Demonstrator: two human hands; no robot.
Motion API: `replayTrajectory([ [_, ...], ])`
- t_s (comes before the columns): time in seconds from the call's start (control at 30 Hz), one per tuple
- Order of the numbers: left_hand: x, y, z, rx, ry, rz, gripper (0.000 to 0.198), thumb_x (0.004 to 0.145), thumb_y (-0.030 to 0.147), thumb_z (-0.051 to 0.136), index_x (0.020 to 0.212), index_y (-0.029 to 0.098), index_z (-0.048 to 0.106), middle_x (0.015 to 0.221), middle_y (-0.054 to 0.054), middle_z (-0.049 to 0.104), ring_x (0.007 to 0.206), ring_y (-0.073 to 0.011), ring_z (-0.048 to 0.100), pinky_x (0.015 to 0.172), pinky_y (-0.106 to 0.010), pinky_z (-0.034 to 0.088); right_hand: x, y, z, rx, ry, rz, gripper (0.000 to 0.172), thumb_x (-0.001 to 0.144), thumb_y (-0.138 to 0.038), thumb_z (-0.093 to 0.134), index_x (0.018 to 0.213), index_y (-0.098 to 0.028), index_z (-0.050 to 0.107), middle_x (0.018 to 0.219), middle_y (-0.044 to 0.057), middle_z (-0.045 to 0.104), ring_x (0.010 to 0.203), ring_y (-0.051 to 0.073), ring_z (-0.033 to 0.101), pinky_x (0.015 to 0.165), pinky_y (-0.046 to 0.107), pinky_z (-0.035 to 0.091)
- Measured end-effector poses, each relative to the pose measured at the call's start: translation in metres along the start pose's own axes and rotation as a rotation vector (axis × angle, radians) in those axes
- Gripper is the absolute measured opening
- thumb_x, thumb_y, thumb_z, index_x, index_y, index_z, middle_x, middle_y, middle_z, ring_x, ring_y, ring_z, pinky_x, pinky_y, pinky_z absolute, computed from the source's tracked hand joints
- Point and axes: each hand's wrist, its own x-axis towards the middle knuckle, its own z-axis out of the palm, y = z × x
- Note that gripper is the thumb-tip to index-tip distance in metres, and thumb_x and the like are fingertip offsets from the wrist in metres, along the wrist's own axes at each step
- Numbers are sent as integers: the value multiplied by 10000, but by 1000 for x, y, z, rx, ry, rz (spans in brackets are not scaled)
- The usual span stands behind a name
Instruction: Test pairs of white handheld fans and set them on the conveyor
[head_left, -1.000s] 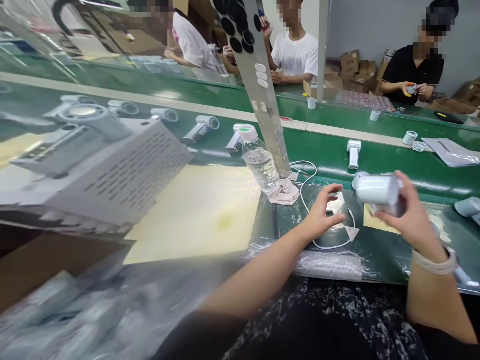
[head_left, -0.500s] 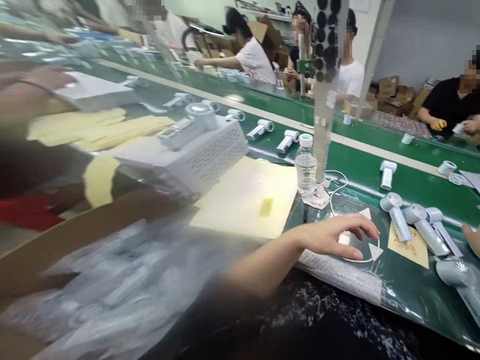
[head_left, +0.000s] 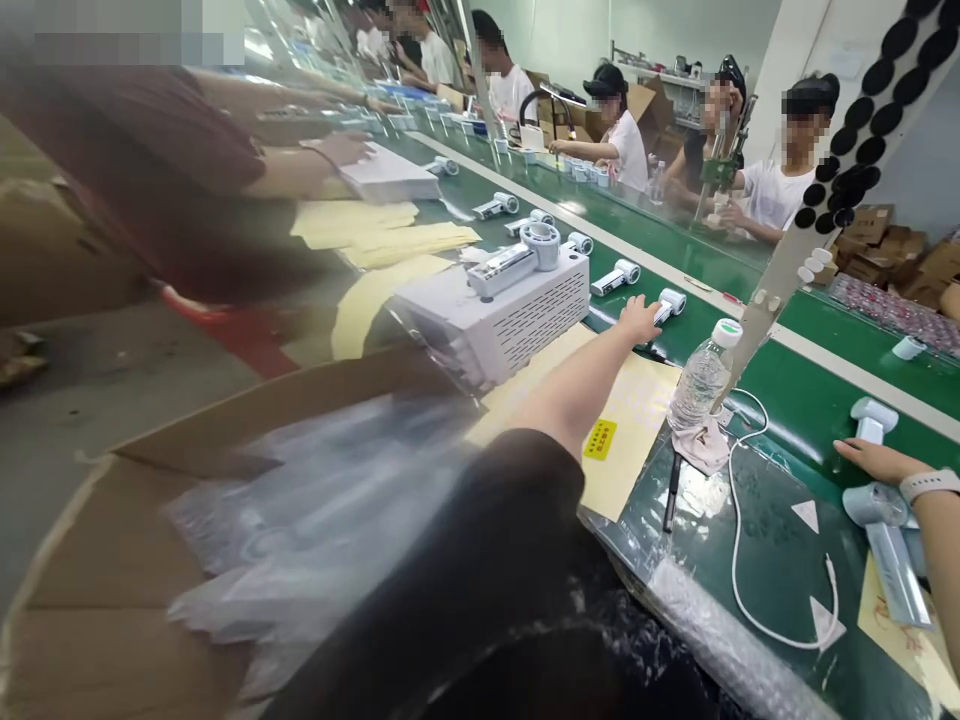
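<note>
My left hand (head_left: 638, 320) reaches far forward over a yellow paper sheet (head_left: 626, 440), fingers extended, close to a white handheld device (head_left: 670, 305) on the green belt. At the right edge, my right hand (head_left: 874, 462) lies across a pale device (head_left: 877, 505) and seems to rest on it, a white watch on the wrist. An upright white device (head_left: 872, 420) stands just beyond those fingers. Nearer me, a white cable (head_left: 739, 530) loops over a dark mat, with a small black pen (head_left: 673, 490) beside it.
A water bottle (head_left: 701, 385) stands on a pink cloth (head_left: 701, 445) by a metal post (head_left: 847, 180) with black round stickers. A white perforated box machine (head_left: 499, 320) sits left of my arm. Below it is a cardboard box (head_left: 225, 530) of plastic bags. A co-worker's arm (head_left: 300, 160) reaches in at far left.
The view has swung left. My left hand has moved off the mat, forward to the belt. The white cylinder held in my right hand a second ago no longer shows there.
</note>
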Motion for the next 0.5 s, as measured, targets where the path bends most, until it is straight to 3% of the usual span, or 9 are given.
replayTrajectory([
  [0.07, 4, -4, 19, -24, 14, -71, 525, 1112, 493, 799, 1540, 203, 710, 1591, -141, 723, 1403, -307, 748, 1184, -575, 682, 1, 7, 0, 3, -38, 42, 447, 1145, -523, 799, 1455, -202, 791, 1549, 155, 779, 1413, 317, 769, 1242, 575, 645],
  [0.17, 10, 8, 35, -130, 34, -174, 516, 1112, 491, 800, 1526, 196, 714, 1561, -142, 737, 1377, -300, 758, 1166, -562, 689, 1, 15, -3, 6, -39, 77, 475, 1146, -575, 780, 1376, -162, 831, 1535, 179, 812, 1485, 329, 759, 1340, 581, 567],
  [0.3, 7, 28, 26, -368, 60, -235, 510, 1108, 504, 805, 1506, 195, 726, 1531, -137, 750, 1341, -292, 770, 1139, -549, 700, 3, 15, -3, 31, 28, 104, 498, 1162, -630, 725, 1360, -184, 827, 1525, 152, 825, 1449, 310, 779, 1336, 595, 560],
  [0.4, -28, 22, 5, -564, 140, -148, 457, 1163, 477, 711, 1518, 191, 690, 1501, -135, 757, 1326, -264, 770, 1151, -507, 686, 1, 21, -2, 103, 120, 80, 558, 1182, -656, 596, 1349, -175, 823, 1518, 198, 820, 1513, 341, 750, 1353, 575, 548],
  [0.47, -68, 7, -16, -667, 188, -42, 441, 1195, 389, 602, 1596, 209, 570, 1493, -126, 754, 1306, -206, 771, 1174, -420, 653, -3, 30, -1, 161, 199, 46, 664, 1162, -696, 431, 1328, -197, 837, 1483, 262, 817, 1576, 425, 709, 1359, 595, 540],
  [0.5, -92, -2, -27, -706, 189, 6, 517, 1148, 374, 665, 1623, 234, 513, 1466, -109, 758, 1241, -189, 785, 1139, -392, 654, -5, 36, 0, 186, 234, 20, 724, 1133, -721, 356, 1330, -218, 839, 1432, 291, 821, 1567, 480, 705, 1338, 635, 548],
])
